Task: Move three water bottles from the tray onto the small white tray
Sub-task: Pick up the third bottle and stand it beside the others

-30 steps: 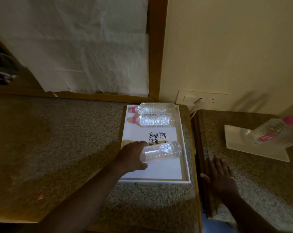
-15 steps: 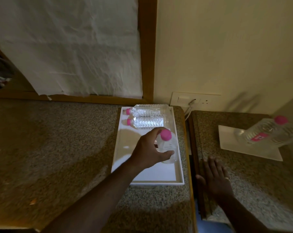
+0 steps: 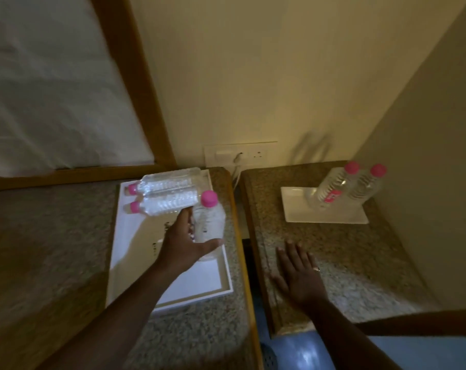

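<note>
Head view. A dim room corner holds two speckled granite surfaces with wooden edging: the left counter [image 3: 53, 236] and the right counter [image 3: 346, 263], separated by a narrow gap. A wall socket plate [image 3: 240, 154] sits on the cream wall behind the gap.

The large white rectangular tray [image 3: 200, 287] lies on the left counter. Two clear plastic water bottles with pink caps [image 3: 165, 193] lie on their sides at its far end, touching, long axes running left to right, caps pointing left.

The left hand [image 3: 183, 244] has its grip wrapped around a third clear plastic bottle with a pink cap [image 3: 209, 220], fingers and thumb closed on the body. This bottle is upright, cap uppermost, above the right side of the large tray.

The small white flat tray [image 3: 306, 214] lies on the right counter. Two clear pink-capped bottles [image 3: 349, 188] stand on its far right part, side by side.

The right hand [image 3: 298, 273] rests flat on the right counter, fingers spread, holding nothing.

Key relation: the small tray lies to the right of the held bottle, across the gap. Free space on it is at the left. The right hand is nearer to it, but the left hand carries the load.
</note>
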Demonstrator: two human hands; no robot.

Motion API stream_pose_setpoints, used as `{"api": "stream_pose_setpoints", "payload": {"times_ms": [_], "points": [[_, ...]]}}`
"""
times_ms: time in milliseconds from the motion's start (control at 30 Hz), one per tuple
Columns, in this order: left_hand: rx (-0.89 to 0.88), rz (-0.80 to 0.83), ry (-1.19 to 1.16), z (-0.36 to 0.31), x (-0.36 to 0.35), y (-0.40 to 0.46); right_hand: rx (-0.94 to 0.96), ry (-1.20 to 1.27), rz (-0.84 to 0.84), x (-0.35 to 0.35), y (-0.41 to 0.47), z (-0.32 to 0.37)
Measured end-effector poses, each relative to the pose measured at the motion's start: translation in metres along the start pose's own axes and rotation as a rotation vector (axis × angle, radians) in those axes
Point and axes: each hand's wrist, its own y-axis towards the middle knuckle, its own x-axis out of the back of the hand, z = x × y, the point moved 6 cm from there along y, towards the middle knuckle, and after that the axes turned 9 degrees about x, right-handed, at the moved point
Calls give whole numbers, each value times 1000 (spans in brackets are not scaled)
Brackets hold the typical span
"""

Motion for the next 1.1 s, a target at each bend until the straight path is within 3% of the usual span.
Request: {"api": "stream_pose_setpoints", "payload": {"times_ms": [400, 733, 867, 1100], "points": [[-60, -58, 96, -69, 0, 23, -223, -38, -38, 12, -45, -109], [-188, 207, 110, -171, -143, 64, -270, 13, -117, 23, -46, -150], [-220, 215, 261, -181, -187, 89, -262, 37, -142, 22, -47, -156], [-213, 225, 326, -172, -216, 106, -246, 40, -163, 20, -46, -155]]}}
